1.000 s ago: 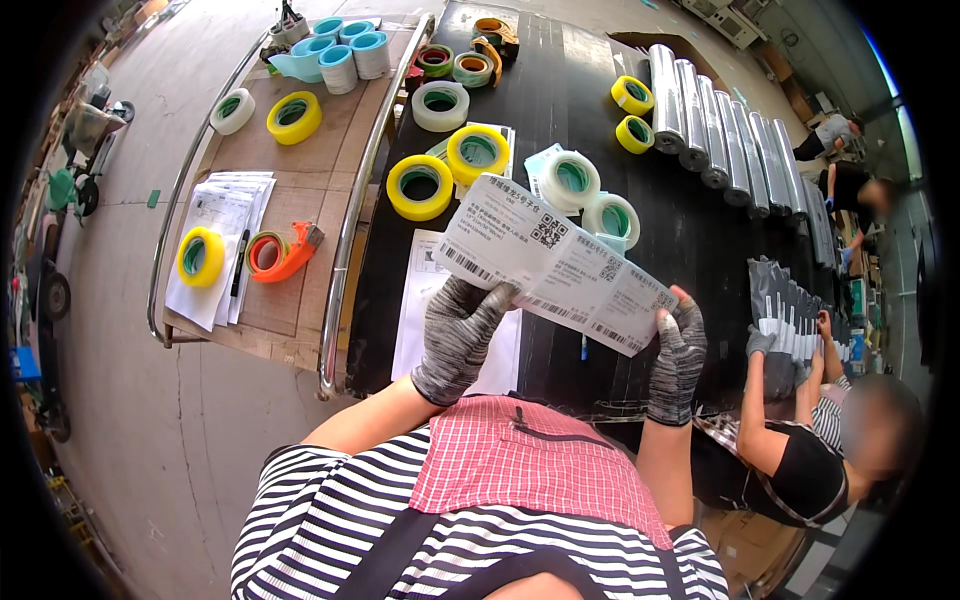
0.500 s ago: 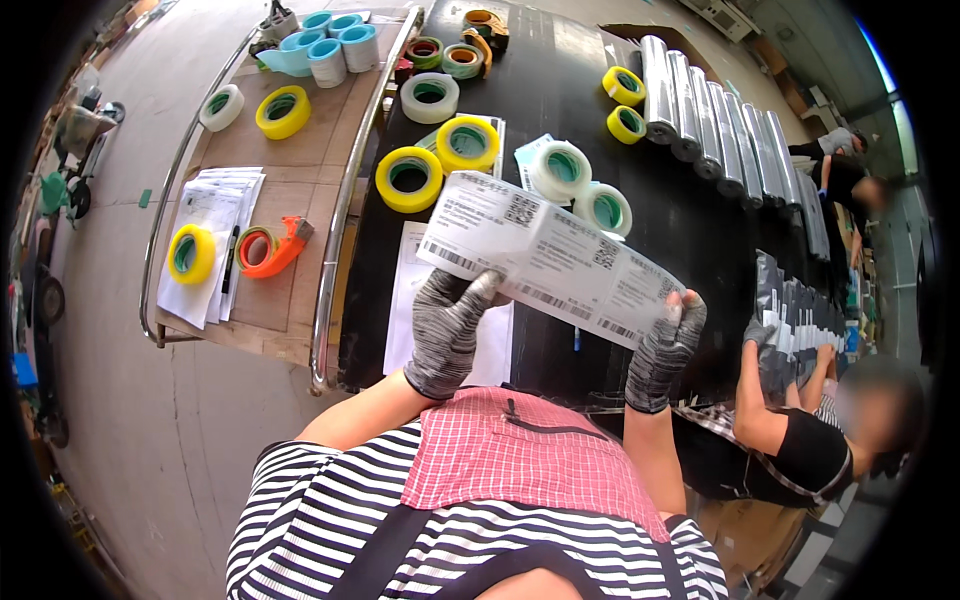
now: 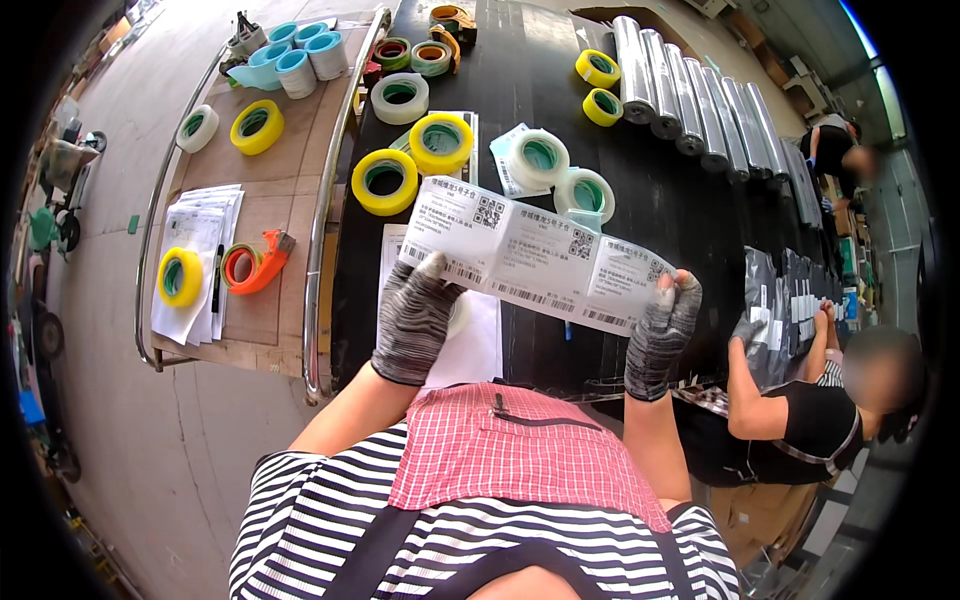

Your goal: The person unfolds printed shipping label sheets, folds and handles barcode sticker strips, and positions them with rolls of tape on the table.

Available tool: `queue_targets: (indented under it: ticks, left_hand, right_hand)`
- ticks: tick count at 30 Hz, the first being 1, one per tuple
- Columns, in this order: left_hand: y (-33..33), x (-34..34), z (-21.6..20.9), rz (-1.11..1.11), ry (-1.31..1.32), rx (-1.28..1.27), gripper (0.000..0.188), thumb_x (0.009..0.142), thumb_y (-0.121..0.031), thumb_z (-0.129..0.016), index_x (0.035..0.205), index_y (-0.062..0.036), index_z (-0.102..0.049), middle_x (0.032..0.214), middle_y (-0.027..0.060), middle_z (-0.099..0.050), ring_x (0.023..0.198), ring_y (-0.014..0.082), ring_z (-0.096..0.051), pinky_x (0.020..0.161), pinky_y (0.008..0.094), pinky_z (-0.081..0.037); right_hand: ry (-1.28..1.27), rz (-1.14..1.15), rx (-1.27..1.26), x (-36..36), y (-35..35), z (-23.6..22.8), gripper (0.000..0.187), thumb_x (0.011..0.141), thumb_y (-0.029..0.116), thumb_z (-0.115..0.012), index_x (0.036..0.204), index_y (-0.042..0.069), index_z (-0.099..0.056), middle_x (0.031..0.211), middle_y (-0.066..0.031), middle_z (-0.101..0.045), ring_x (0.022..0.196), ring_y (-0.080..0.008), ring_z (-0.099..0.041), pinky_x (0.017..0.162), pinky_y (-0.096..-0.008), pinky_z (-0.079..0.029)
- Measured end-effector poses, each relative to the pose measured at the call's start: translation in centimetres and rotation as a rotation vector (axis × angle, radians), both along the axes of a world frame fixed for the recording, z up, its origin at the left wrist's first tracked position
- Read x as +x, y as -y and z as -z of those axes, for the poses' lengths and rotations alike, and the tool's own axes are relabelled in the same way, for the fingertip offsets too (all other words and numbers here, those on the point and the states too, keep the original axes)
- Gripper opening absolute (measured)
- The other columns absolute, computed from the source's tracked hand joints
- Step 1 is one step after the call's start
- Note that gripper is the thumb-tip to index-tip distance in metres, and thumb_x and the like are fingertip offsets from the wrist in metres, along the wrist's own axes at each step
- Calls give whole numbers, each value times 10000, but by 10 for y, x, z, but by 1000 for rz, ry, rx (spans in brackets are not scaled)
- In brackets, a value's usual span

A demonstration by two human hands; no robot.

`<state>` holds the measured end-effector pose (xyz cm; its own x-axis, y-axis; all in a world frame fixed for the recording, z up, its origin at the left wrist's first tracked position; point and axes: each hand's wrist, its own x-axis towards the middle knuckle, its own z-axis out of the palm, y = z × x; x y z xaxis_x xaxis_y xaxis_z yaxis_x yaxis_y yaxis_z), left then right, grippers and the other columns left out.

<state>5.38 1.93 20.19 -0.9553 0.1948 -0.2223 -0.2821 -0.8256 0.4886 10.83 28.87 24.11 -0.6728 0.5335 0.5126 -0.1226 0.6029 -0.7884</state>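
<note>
A strip of white printed labels [image 3: 540, 255], with barcodes and square codes, is stretched between my two gloved hands above the black table. My left hand [image 3: 420, 315] pinches its lower left edge, and my right hand [image 3: 665, 335] grips the right end between thumb and fingers. Both gloves are grey knit with bare fingertips. Just beyond the strip lie yellow tape rolls [image 3: 441, 143] and clear-white tape rolls [image 3: 538, 157]. White paper sheets [image 3: 475, 350] rest on the table under the strip, partly hidden by my left hand.
Left stands a metal-railed cart [image 3: 283, 225] with papers, tape rolls, an orange tape dispenser [image 3: 262, 262] and light-blue rolls [image 3: 296, 72]. Silver film rolls [image 3: 665, 85] line the table's far right. A co-worker [image 3: 790, 410] handles grey plastic packages [image 3: 765, 310] at right.
The view has shifted slightly. My left hand has slid along the strip's lower edge toward its left end, and the strip now faces me more squarely. My right hand keeps its hold.
</note>
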Motion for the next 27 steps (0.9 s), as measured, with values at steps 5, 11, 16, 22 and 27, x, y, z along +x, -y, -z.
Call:
queue_targets:
  ticks: [5,11,16,22,27]
  left_hand:
    - [32,-22,6,16,-26,-26,380,922,-146,-711,1264,-9,-618,1172,108,-686,1081,213,-658,974,346,-517]
    - [54,-35,7,179,-41,-131,345,924,-168,-725,1205,20,-655,1105,102,-708,1024,196,-671,952,331,-522]
    - [59,-36,6,236,5,-316,294,901,-182,-755,1119,0,-679,1024,71,-711,951,165,-672,872,309,-536]
    - [62,-37,17,102,0,-322,270,894,-144,-750,1132,-31,-694,1028,76,-724,931,175,-681,866,312,-544]
    - [56,-36,29,54,-6,-383,252,938,-172,-722,1144,-31,-694,1029,62,-724,931,155,-676,854,281,-538]
  right_hand:
    - [5,-50,-10,0,-11,1,144,1016,137,-607,1108,26,-612,970,-24,-602,884,-107,-546,839,-268,-471]
    - [38,-120,-49,1,-16,3,127,1002,98,-615,1109,30,-620,980,-20,-615,883,-104,-559,830,-264,-477]
    - [61,-142,3,-2,-11,-4,130,997,91,-616,1109,29,-632,974,-28,-640,878,-110,-584,822,-271,-491]
    - [61,-97,-62,-1,-12,1,177,1010,177,-627,1071,14,-660,930,-37,-677,847,-117,-606,784,-277,-509]
    - [92,-91,-87,1,-9,-5,203,1017,219,-626,1025,19,-660,899,-35,-666,808,-112,-585,748,-274,-500]
